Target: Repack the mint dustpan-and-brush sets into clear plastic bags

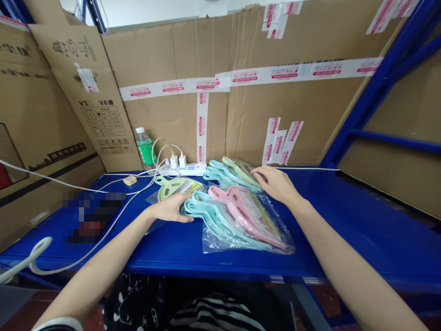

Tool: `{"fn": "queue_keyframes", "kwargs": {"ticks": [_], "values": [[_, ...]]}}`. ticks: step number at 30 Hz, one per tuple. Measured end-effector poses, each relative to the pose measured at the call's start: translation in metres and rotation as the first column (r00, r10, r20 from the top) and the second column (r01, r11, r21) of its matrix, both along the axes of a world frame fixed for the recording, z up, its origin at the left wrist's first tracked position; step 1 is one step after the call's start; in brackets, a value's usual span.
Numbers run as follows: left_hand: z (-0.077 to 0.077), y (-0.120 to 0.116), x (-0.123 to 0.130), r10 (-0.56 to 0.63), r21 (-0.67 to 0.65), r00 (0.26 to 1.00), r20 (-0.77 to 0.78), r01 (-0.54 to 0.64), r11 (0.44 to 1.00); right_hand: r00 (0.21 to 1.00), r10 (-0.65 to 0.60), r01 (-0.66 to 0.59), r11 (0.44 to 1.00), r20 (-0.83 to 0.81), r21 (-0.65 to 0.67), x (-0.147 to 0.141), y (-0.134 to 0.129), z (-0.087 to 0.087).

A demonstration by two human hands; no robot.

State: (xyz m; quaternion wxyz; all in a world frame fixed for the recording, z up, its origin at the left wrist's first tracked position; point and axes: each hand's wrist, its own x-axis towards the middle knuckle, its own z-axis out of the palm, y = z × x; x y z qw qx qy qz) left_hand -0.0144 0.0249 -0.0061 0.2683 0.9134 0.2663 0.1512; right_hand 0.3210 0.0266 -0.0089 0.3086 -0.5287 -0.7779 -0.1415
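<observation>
Several small dustpan and brush sets in clear plastic bags lie in piles before me. The front pile has a pink set (237, 209) on top of turquoise ones (210, 214). My left hand (174, 208) is closed around the looped handle ends of the turquoise sets, thumb in front. Behind, a second pile has turquoise sets (223, 175) and a light green set (241, 169). My right hand (275, 181) has its fingers curled on the right end of this rear pile; the fingertips are partly hidden. A separate green set (177, 187) with a label lies behind my left hand.
The blue tabletop (354, 216) is backed by a taped cardboard wall (165, 124). A white power strip (198, 170) with chargers, a green-labelled bottle (146, 149) and loose white cables (119, 219) are at the back left. A blurred dark object (94, 216) lies left.
</observation>
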Motion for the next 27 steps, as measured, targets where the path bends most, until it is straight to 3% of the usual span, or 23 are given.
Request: {"fn": "queue_keyframes", "kwargs": {"ticks": [16, 27], "values": [[-0.002, 0.004, 0.008, 0.063, -0.165, 0.997, 0.046, -0.054, 0.985, 0.995, -0.027, 0.035, 0.995, -0.094, 0.091, 0.004, 0.007, -0.007], [-0.004, 0.007, 0.010, 0.066, -0.255, 0.994, 0.085, -0.043, 0.966, 1.000, 0.017, -0.022, 0.975, 0.026, 0.220, 0.005, 0.011, -0.015]]}}
